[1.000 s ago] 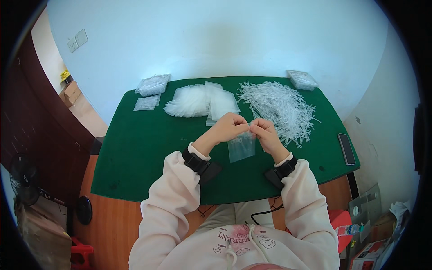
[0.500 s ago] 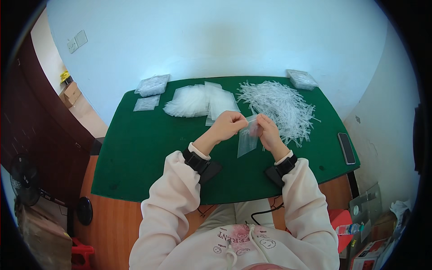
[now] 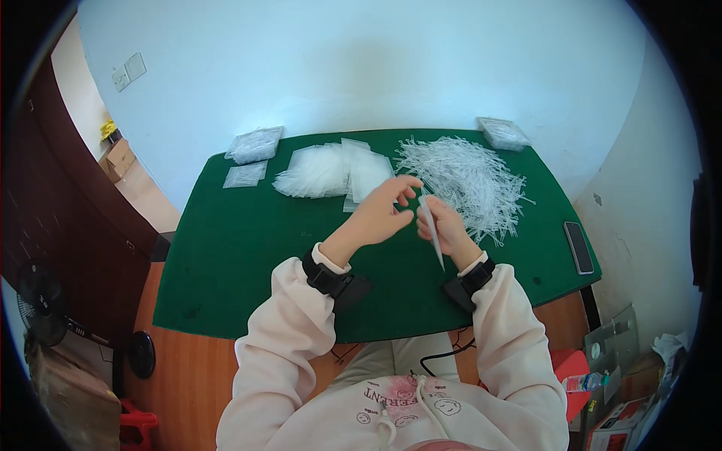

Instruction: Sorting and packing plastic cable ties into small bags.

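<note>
A flat, translucent plastic bag [image 3: 434,232], turned nearly edge-on, is pinched in the grip of the right hand [image 3: 451,228], along its left side, above the green cloth-covered desk [image 3: 241,263]. The left hand [image 3: 382,211] has a loose grip, fingers parted near the bag's upper end; whether they touch it I cannot tell.

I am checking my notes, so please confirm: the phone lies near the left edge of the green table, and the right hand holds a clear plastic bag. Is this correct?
Not quite: the phone lies near the right edge of the green table, as the head view shows. The right hand does hold a clear plastic bag.
</note>
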`<state>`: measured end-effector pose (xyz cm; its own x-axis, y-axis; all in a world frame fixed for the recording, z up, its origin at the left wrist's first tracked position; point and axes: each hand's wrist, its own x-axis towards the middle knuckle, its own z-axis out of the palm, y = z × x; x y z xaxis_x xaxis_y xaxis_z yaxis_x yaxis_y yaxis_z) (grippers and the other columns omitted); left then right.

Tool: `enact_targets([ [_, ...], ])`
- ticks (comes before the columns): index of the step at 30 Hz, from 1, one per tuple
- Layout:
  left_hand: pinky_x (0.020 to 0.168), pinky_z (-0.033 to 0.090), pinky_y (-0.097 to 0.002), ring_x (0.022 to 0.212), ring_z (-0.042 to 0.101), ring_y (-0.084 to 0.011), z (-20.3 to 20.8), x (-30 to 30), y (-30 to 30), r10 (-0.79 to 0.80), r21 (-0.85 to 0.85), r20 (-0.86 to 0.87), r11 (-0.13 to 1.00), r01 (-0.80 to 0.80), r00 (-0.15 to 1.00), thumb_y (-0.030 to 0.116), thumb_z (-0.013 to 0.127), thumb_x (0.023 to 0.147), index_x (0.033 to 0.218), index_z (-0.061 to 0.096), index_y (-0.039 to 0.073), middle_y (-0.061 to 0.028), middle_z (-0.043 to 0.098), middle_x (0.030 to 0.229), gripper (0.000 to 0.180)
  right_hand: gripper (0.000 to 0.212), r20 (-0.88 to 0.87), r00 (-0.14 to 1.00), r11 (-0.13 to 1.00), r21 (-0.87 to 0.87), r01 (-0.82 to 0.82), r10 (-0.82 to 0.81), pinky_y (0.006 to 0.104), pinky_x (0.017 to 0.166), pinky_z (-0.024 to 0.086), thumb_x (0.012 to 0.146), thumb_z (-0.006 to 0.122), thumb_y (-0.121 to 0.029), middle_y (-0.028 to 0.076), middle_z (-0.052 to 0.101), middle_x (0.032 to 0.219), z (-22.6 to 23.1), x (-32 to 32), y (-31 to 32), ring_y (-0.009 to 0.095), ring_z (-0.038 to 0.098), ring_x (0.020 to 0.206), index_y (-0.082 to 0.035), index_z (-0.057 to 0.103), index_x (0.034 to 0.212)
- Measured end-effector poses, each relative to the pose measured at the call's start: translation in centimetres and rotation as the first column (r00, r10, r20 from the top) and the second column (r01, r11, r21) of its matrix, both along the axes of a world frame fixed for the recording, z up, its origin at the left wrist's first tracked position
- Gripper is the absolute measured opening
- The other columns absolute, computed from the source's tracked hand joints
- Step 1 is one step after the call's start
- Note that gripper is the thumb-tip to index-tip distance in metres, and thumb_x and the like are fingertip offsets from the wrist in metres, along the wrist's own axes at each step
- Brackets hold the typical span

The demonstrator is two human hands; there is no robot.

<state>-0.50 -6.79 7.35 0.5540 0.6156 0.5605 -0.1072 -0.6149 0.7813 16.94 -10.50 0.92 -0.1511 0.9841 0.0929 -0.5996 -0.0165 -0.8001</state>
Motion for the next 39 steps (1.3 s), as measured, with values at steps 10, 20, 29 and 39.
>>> enact_targets([
  [10,0.056,0.039,-0.0197,0.062,0.048,-0.007,1.5,-1.5,0.5,-0.339,-0.188,-0.264,0.936,0.296,0.903,0.015,0.059,0.079,0.08,0.059,0.002,-0.0008,0.054,0.066,0.013,0.019,0.322,0.926,0.951,0.29,0.103,-0.198,0.0228,0.052,0.042,0.089,0.045,-0.023,0.002,0.055,0.078,-1.0,-2.0,0.7,0.01,0.053,0.064,-0.007,0.052,0.096],
  [20,0.045,0.039,-0.0235,0.048,0.048,-0.0084,-0.6,-1.3,2.4,-0.183,-0.193,-0.523,0.977,0.094,0.832,0.022,0.059,0.075,0.066,0.058,0.0,-0.0022,0.054,0.055,0.024,0.013,0.307,0.952,0.998,0.066,-0.01,-0.011,0.0219,0.053,0.043,0.087,0.047,-0.018,0.001,0.054,0.067,0.5,-1.6,-0.6,0.009,0.052,0.058,-0.008,0.051,0.081],
  [29,0.046,0.038,-0.0236,0.049,0.048,-0.0083,-2.5,-0.5,3.1,-0.23,-0.335,-0.391,0.937,0.095,0.891,0.02,0.059,0.074,0.068,0.058,-0.001,-0.0016,0.053,0.057,0.022,0.013,0.407,0.907,0.994,0.069,0.09,-0.11,0.0214,0.046,0.042,0.087,0.05,-0.018,0.0,0.051,0.061,0.6,-1.5,-0.6,0.008,0.049,0.049,-0.008,0.051,0.079],
  [39,0.049,0.039,-0.0223,0.053,0.047,-0.0078,-3.2,0.0,3.5,-0.164,-0.311,-0.316,0.948,0.062,0.935,0.018,0.057,0.074,0.068,0.059,0.0,-0.0016,0.053,0.058,0.02,0.013,0.381,0.917,0.992,-0.004,0.125,-0.114,0.0232,0.047,0.041,0.087,0.048,-0.019,-0.001,0.049,0.061,0.2,-1.0,0.0,0.009,0.048,0.05,-0.008,0.049,0.081],
])
